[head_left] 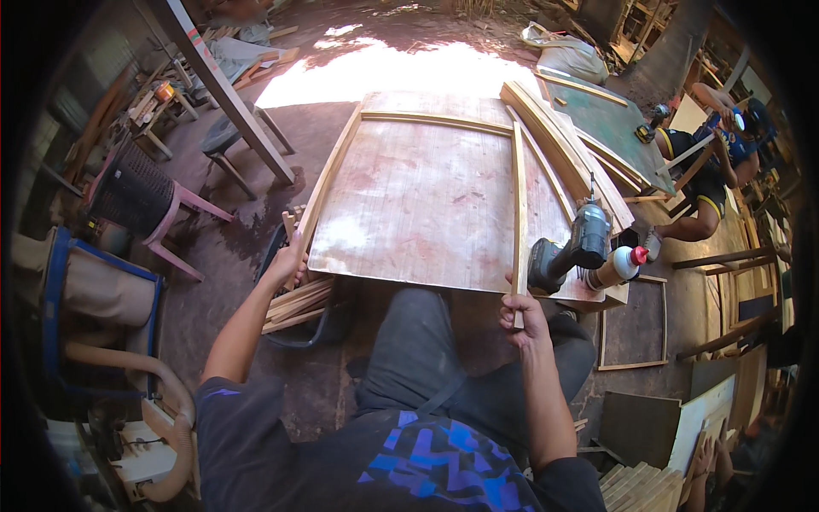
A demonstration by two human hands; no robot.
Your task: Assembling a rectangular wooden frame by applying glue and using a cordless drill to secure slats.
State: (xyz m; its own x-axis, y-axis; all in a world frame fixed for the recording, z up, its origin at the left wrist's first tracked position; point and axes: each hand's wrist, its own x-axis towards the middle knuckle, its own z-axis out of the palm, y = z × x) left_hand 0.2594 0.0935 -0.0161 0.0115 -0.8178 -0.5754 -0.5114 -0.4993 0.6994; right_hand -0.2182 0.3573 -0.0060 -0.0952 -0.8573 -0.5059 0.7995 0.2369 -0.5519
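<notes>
Pinching a wooden strip's [518, 205] near end, the right hand's [522, 314] fingers close around it; left hand [288, 263] grips another strip [328, 175].

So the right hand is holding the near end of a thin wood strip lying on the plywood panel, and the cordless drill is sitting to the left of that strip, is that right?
Not quite. In the head view the cordless drill sits to the right of the thin wood strip, not the left. The right hand does hold the strip's near end on the plywood panel.

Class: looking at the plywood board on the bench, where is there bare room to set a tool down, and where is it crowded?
Free: the plywood board's middle, between the left strip and centre strip. Crowded: its right edge, with stacked strips, drill and bottle.
</notes>
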